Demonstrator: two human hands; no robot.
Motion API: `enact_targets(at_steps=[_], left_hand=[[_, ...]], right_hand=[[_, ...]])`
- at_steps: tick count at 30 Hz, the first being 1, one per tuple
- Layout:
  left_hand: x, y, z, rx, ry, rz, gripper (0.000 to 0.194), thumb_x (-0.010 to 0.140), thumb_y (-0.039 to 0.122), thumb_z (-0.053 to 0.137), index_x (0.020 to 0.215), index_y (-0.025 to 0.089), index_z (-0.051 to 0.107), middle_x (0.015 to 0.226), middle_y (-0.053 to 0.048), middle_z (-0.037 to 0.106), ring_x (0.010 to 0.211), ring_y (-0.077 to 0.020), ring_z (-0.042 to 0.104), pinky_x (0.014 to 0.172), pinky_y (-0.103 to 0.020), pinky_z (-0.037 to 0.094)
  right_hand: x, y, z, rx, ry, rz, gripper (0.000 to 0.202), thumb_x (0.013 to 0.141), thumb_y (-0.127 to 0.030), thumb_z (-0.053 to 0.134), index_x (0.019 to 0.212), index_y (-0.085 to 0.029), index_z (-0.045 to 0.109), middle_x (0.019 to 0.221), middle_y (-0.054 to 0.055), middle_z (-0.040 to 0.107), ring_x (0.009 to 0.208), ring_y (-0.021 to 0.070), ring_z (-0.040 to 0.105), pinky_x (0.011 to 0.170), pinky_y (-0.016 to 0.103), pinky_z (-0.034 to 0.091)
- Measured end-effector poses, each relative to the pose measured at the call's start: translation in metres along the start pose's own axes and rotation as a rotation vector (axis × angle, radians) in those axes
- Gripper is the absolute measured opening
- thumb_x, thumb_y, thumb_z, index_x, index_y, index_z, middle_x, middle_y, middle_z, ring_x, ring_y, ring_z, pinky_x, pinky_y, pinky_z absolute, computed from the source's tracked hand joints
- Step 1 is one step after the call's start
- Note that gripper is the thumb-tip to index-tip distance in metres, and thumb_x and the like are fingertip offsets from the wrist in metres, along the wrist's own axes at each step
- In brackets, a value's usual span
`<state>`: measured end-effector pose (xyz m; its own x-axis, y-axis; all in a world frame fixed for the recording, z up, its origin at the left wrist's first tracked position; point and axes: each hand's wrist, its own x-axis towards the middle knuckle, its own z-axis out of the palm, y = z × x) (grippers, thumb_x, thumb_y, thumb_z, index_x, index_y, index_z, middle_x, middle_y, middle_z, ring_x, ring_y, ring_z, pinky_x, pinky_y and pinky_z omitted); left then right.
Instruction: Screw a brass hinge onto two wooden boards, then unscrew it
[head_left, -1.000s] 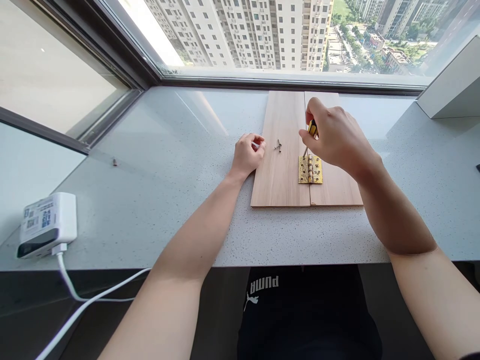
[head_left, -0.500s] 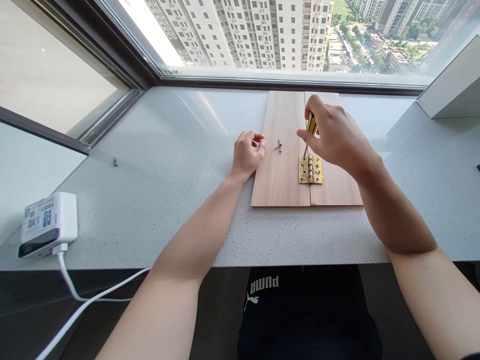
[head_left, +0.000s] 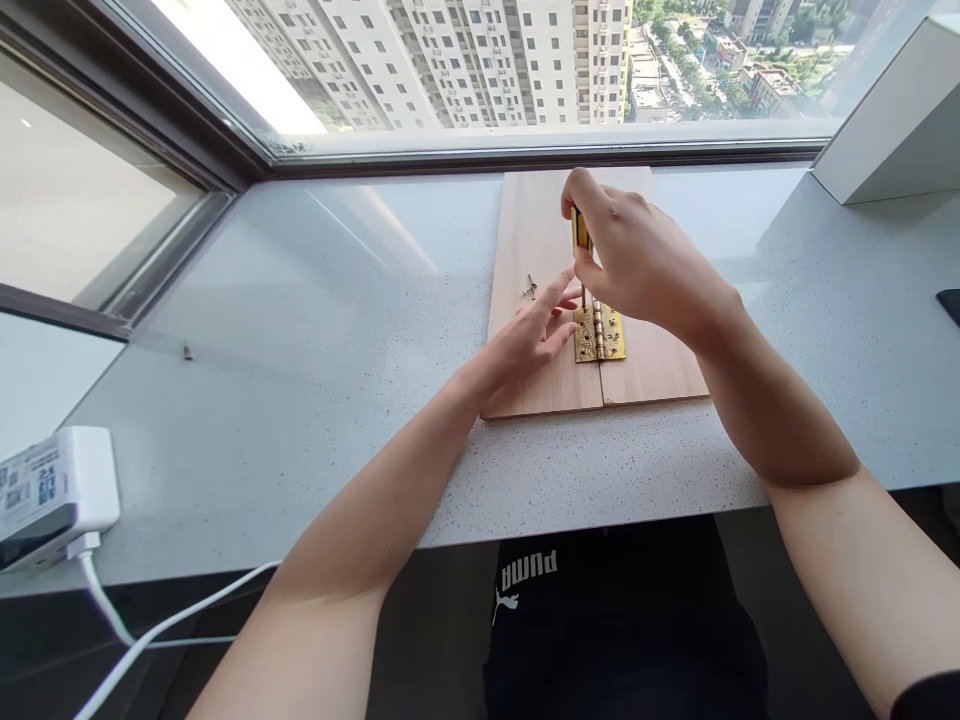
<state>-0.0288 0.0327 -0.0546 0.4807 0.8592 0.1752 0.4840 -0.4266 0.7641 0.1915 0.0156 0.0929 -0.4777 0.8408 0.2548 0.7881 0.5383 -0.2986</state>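
My right hand (head_left: 637, 255) is closed round the yellow and black handle of a screwdriver (head_left: 578, 232), held upright. Its tip meets the upper left part of a brass hinge (head_left: 587, 345), which lies flat across the seam between two light wooden boards (head_left: 660, 372). My left hand (head_left: 541, 325) rests over the left board, its fingers apart and reaching to the hinge's left edge and the screwdriver's shaft. Whether those fingertips touch the shaft I cannot tell. A few loose screws (head_left: 531, 288) lie on the left board, just beyond my left hand.
The boards lie on a speckled pale counter (head_left: 337, 400) below a window. At the left stands a white boxy device (head_left: 94, 480) with a white cable (head_left: 172, 612). A white box-shaped object (head_left: 892, 120) is at the back right, a small dark object (head_left: 951, 305) at the right edge.
My left hand has moved right from the boards' left edge to the hinge, and its fingers have spread. My right hand still holds the screwdriver on the hinge, now more upright. The view has shifted.
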Motion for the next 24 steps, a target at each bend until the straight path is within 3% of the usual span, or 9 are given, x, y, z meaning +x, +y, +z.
enact_targets(at_steps=[6,12,24], left_hand=[[0.0039,-0.0071,0.0030,-0.160,0.010,-0.024,0.066,0.112,0.016,0.065,0.177,0.030,0.055,0.149,-0.013,0.082,0.144,-0.0282,0.078,0.130,-0.051,0.065],[0.0079,-0.0086,0.0004,-0.211,-0.001,-0.043,0.050,0.115,0.020,0.062,0.164,0.023,0.066,0.140,-0.014,0.085,0.133,-0.0286,0.083,0.123,-0.050,0.070],[0.0098,-0.0111,0.0053,-0.458,0.022,-0.093,0.042,0.114,0.018,0.070,0.155,0.022,0.064,0.144,-0.015,0.084,0.137,-0.0297,0.084,0.132,-0.055,0.066]], right_hand=[[-0.0004,-0.0014,-0.0035,0.011,-0.029,-0.014,0.033,0.103,-0.005,0.058,0.112,-0.031,0.039,0.111,0.008,0.069,0.092,0.0282,0.058,0.075,0.042,0.036],[0.0007,-0.0011,-0.0053,0.052,-0.048,0.004,0.044,0.100,-0.008,0.066,0.104,-0.032,0.030,0.108,0.006,0.067,0.089,0.0269,0.054,0.076,0.043,0.034],[-0.0009,0.0022,-0.0056,0.099,-0.039,-0.028,0.026,0.102,-0.022,0.065,0.109,-0.031,0.042,0.109,0.008,0.068,0.087,0.0268,0.051,0.078,0.045,0.036]])
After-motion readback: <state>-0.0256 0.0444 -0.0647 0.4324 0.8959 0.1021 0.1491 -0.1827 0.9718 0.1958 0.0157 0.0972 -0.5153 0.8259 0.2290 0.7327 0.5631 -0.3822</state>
